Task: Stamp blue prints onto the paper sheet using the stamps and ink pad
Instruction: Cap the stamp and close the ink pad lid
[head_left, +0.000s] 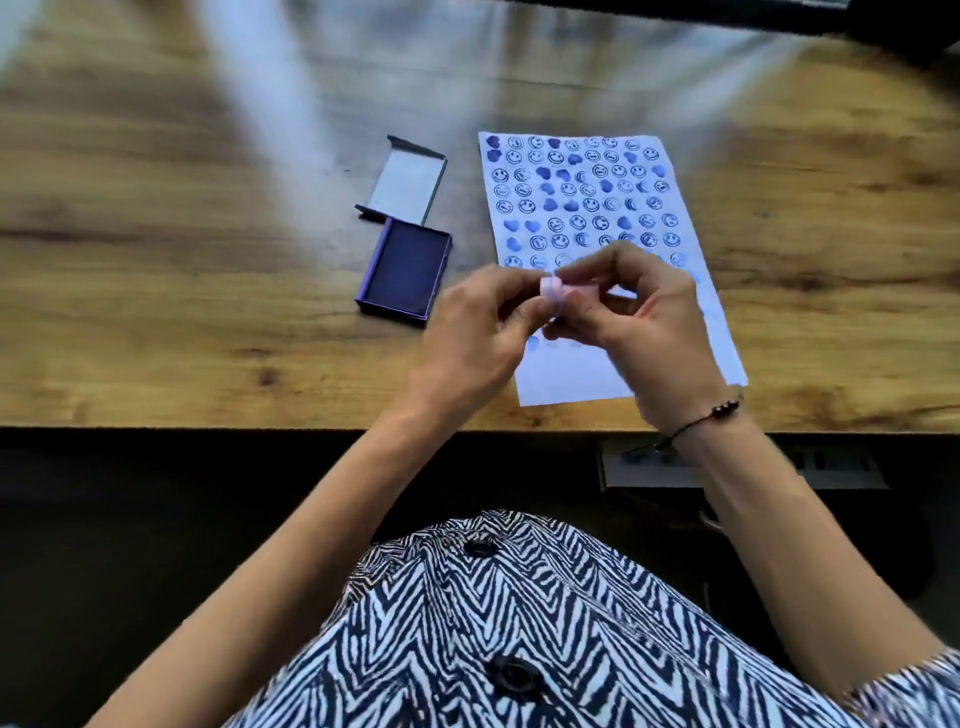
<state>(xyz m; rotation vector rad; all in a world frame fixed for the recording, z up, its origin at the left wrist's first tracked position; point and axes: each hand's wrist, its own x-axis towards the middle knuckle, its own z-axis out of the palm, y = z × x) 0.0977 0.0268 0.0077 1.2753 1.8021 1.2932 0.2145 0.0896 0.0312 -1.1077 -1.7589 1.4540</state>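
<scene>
Both hands (561, 312) pinch one pale stamp (553, 292) — above the paper sheet (571, 384).

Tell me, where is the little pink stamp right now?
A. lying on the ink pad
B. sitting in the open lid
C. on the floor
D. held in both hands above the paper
D: the pink stamp is pinched between the fingers of the left hand and the right hand, over the paper sheet, while the open ink pad has nothing on it.

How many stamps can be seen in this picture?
1: a small pink stamp held between left hand and right hand above the paper sheet. Others may be hidden.
</scene>
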